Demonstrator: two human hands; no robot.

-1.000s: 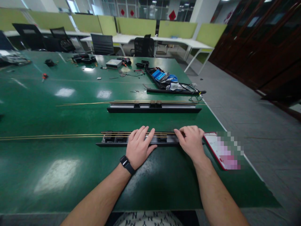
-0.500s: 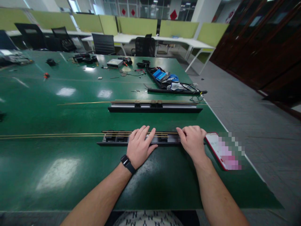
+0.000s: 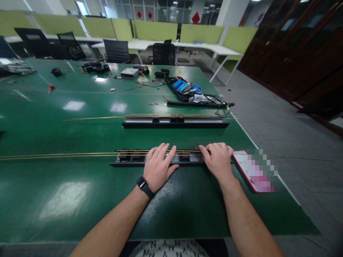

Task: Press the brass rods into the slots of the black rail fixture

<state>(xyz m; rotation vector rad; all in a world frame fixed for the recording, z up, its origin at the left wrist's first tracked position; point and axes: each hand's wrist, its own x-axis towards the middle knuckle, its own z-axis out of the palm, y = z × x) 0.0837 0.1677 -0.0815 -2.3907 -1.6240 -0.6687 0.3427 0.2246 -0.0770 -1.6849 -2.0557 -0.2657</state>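
My left hand (image 3: 158,166), a black watch on its wrist, lies palm down with fingers spread across the nearer black channel (image 3: 144,164). Its fingers rest on thin brass rods (image 3: 80,155), which run along the channel and stick out far to the left. At the channel's right end, my right hand (image 3: 219,161) is curled with its thumb pointing left beside the rods. It appears closed on a brass rod, though its fingertips are hidden behind the hand. Dark blocks (image 3: 138,155) sit inside the channel. A second black channel (image 3: 175,125) with brass rods lies parallel farther back.
A red-edged phone (image 3: 243,167) lies right of my right hand, near the table edge. Farther back stand a black tray (image 3: 174,88) holding blue items and cables, a grey box (image 3: 129,72) and an orange object (image 3: 51,87). Chairs and desks are beyond the green table (image 3: 88,135).
The view has shifted very slightly. Both hands keep the same places on the nearer channel, and no clear movement of the rods shows.
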